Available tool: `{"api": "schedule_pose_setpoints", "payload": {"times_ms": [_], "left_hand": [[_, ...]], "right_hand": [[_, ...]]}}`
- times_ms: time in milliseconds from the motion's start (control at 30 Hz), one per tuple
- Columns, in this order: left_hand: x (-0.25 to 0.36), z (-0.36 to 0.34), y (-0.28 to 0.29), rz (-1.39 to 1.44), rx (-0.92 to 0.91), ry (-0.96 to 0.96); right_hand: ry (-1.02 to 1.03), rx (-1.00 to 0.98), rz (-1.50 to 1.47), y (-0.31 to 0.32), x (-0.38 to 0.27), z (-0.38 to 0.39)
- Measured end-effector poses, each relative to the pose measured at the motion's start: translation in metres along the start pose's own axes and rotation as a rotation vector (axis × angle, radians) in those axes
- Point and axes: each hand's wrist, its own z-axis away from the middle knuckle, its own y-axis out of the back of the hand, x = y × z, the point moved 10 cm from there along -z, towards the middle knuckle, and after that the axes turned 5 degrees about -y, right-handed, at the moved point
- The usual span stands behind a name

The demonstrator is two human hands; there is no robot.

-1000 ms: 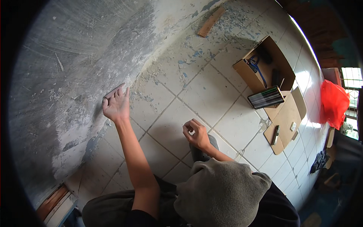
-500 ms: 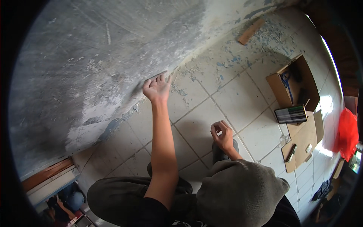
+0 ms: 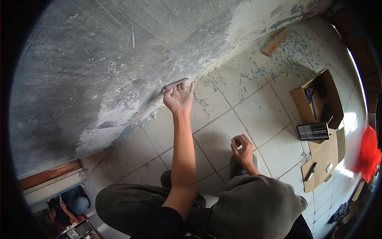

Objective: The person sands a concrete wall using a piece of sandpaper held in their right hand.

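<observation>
My left hand (image 3: 179, 99), palm up, reaches to the foot of the grey, scraped wall (image 3: 135, 51). Its fingers are bent around a thin, flat greyish strip (image 3: 175, 84), whose face lies against the wall; I cannot make out what kind of tool it is. Pale dust coats the palm and fingertips. My right hand (image 3: 242, 151) rests near my right knee, fingers curled in towards the thumb in a loose ring, with nothing visible inside.
Paint flakes (image 3: 254, 73) litter the tiled floor (image 3: 223, 123) along the wall. A brown strip of wood (image 3: 277, 42) lies among them. On the right stand an open cardboard box (image 3: 334, 93), a phone (image 3: 313, 132) leaning on it, a pen (image 3: 311, 172) on cardboard, and a red bag (image 3: 369, 153).
The whole view has shifted, so the scene sits further right and a little lower. More of the strip shows above my left fingers. My right hand keeps its curl by the knee.
</observation>
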Motion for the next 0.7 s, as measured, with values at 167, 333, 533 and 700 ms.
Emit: {"api": "schedule_pose_setpoints", "payload": {"times_ms": [167, 333, 533, 700], "left_hand": [[0.006, -0.003, -0.009, -0.073, -0.107, 0.017], [0.002, -0.007, -0.003, -0.099, -0.067, 0.027], [0.006, -0.006, -0.014, -0.071, -0.157, 0.064], [-0.005, -0.008, -0.007, -0.149, -0.109, 0.065]], "right_hand": [[-0.034, -0.018, 0.03, -0.004, 0.0, 0.002], [-0.014, -0.011, 0.003, -0.003, -0.004, 0.0], [-0.03, -0.014, 0.013, -0.002, -0.002, -0.001], [-0.007, -0.017, 0.006, -0.005, -0.002, -0.001]]}}
